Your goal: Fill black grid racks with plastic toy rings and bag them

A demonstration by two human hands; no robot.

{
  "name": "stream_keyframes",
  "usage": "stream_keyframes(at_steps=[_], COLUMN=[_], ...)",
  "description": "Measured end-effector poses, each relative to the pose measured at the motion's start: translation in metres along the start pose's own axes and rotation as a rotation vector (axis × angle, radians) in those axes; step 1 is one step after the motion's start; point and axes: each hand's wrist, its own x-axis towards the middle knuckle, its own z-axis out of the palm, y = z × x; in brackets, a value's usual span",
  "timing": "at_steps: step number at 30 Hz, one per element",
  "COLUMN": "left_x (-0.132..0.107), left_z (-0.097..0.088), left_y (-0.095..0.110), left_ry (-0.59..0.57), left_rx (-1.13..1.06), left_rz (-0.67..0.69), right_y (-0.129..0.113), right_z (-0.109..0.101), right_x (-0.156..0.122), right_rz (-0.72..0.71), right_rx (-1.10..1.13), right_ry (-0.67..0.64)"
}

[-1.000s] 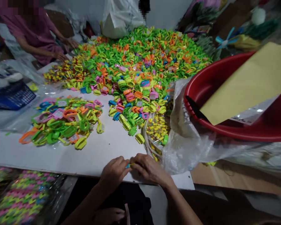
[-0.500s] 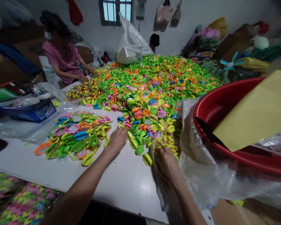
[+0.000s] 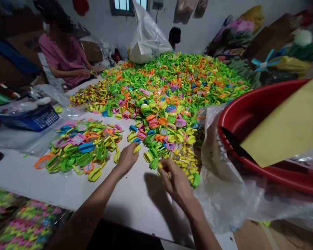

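Just ahead of the hands, on the white desk (image 3: 135, 198), a broad heap of neon plastic loops (image 3: 167, 93) spreads away from the person. The right hand (image 3: 176, 182) has its fingertips (image 3: 163, 166) drawn together, apparently pinching a small yellow loop (image 3: 160, 166), though the fingers partly hide it. The left hand (image 3: 127, 158) is held low over the desk, fingers reaching forward, with a yellow loop (image 3: 137, 148) at the fingertips; whether it is gripped cannot be told. Left of that hand lies a smaller pile of loops (image 3: 80, 149). Right of the right hand, a clear plastic bag (image 3: 219, 187) sags open, with yellow loops (image 3: 185, 161) massed at its mouth. Risks: the heap's edge lies just beyond both hands, so a wide wrist movement could push loops into the smaller pile or toward the desk edge. The soft bag could slump and shed its contents, and a lightly held loop could drop.
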Motion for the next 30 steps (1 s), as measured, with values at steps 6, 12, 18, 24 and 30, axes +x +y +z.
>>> stream_keyframes(at_steps=[6,12,18,24,30], left_x=[-0.086,-0.102,-0.109,-0.117,-0.129], left_z=[0.007,0.013,0.011,0.002,0.011], left_y=[-0.014,0.0,0.006,0.013,0.014], left_ry=[-0.125,-0.173,-0.202,-0.236,-0.219], left_rx=[-0.641,-0.555,-0.474,-0.377,-0.093], left_rz=[-0.149,-0.067,0.022,0.098,0.283], right_y=[0.003,0.008,0.01,0.001,0.004], right_z=[0.037,0.038,0.036,0.028,0.012], right_x=[-0.009,-0.021,-0.031,-0.033,-0.041], right_rz=[0.045,0.079,0.101,-0.024,-0.009], right_rx=[0.136,0.226,0.27,0.245,0.232], right_ry=[-0.074,-0.058,-0.054,-0.071,-0.245])
